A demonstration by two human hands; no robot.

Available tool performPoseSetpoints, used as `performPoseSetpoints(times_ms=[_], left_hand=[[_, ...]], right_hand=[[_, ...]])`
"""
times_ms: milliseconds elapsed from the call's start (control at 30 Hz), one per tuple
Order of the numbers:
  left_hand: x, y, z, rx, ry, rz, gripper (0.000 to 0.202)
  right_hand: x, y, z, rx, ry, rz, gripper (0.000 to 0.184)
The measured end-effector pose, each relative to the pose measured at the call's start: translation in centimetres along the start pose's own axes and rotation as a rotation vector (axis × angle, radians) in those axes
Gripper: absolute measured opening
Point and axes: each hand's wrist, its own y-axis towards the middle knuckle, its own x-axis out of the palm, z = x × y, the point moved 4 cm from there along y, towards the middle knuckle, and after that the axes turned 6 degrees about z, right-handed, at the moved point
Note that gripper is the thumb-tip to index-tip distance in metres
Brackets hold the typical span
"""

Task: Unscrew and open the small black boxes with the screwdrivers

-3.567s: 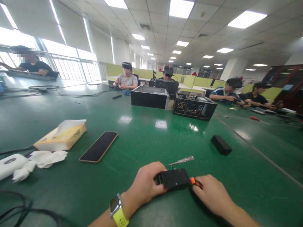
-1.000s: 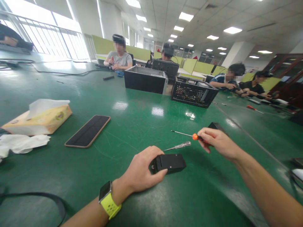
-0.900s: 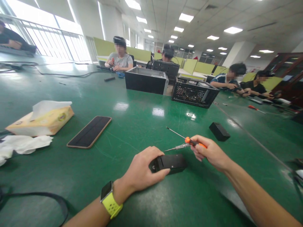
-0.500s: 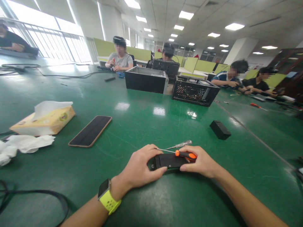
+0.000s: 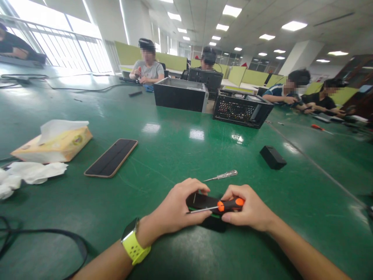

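Both my hands are at a small black plastic case (image 5: pixel 204 200) low in the middle of the view. My left hand (image 5: pixel 177 204), with a yellow-green watch strap on its wrist, grips the case's left end between thumb and fingers. In my right hand (image 5: pixel 250 204) is a screwdriver (image 5: pixel 231 205) with a black and orange handle, its shaft slanting across the case towards my left thumb. My right thumb and fingers are also at the case's right end. A green edge shows along the case's near side, with a black part below it. Just beyond lies a clear-handled screwdriver (image 5: pixel 225 175).
A black block (image 5: pixel 273 157) lies to the right. On the left are a phone (image 5: pixel 112 158), a tissue pack (image 5: pixel 58 144), crumpled tissues (image 5: pixel 37 172) and a black cable (image 5: pixel 55 232). Computer cases (image 5: pixel 180 95) stand farther back, with several people around the green table (image 5: pixel 163 151).
The black case has been tilted, and its green edge and lower black part now show. The orange-handled screwdriver has swung down from the far side to the near side of the case.
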Motion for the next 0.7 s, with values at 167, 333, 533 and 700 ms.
performPoseSetpoints(times_ms=[167,333,533,700], left_hand=[[0.5,0.1,0.5,-0.034,-0.032,-0.092,0.045],[0.6,0.2,1.0,-0.066,-0.040,-0.076,0.044],[0.6,0.1,0.7,-0.100,-0.082,-0.057,0.037],[0.7,0.2,0.7,-0.084,-0.093,-0.064,0.035]], right_hand=[[-1.2,0.6,0.8,0.102,0.263,-0.027,0.038],[-6.2,-0.2,2.0,0.155,0.434,0.191,0.024],[-11.5,-1.2,-0.4,-0.038,0.723,0.679,0.013],[-8.0,0.1,-2.8,-0.158,0.514,0.612,0.013]])
